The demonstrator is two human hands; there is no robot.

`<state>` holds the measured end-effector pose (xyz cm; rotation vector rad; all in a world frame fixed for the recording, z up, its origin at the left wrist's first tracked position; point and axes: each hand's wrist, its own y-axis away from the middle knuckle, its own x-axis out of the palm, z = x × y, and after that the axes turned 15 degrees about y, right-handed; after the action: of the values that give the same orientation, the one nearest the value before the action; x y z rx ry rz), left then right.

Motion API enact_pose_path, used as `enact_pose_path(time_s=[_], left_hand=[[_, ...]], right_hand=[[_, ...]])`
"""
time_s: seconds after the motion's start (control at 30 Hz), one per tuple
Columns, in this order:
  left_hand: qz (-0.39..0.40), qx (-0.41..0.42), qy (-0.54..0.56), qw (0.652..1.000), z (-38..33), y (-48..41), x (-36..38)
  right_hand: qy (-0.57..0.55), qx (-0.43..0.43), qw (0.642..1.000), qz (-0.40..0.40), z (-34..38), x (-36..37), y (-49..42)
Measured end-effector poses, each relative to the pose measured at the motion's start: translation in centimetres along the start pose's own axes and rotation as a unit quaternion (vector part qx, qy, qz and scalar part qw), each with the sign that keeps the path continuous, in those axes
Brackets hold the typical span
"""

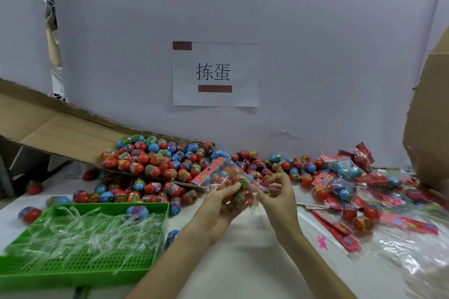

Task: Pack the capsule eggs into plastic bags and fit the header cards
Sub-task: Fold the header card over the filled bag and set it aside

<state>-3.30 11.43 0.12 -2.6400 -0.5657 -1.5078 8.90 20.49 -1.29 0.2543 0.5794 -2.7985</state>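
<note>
My left hand (220, 206) grips a clear plastic bag (230, 183) filled with several capsule eggs, held above the white table. A pink header card (209, 170) sits at the bag's upper left end. My right hand (277, 195) pinches the bag's crinkled right end between thumb and fingers. A big heap of loose capsule eggs (155, 160), red, blue and purple, lies behind my hands.
A green plastic tray (85, 270) with clear strips stands at the front left. A tilted cardboard flap (60, 128) carries eggs at the back left. Finished bags (345, 170), flat header cards (340, 230) and empty bags (413, 255) lie at the right, below a cardboard box (430, 116).
</note>
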Motion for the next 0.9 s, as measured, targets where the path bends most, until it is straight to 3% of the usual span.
enact_pose_path(time_s=[0.3,0.73,0.9], left_hand=[[-0.026,-0.01,-0.017,0.999,-0.2,-0.1,-0.4],[0.019,-0.078,-0.006,0.997,0.1,0.2,-0.1],[0.066,-0.101,-0.02,0.992,-0.1,0.5,0.2]], right_hand=[[0.001,-0.027,0.993,0.112,0.5,-0.2,0.3],[0.043,-0.096,0.991,0.084,0.5,-0.5,0.2],[0.045,-0.049,0.997,0.043,-0.2,-0.4,-0.3]])
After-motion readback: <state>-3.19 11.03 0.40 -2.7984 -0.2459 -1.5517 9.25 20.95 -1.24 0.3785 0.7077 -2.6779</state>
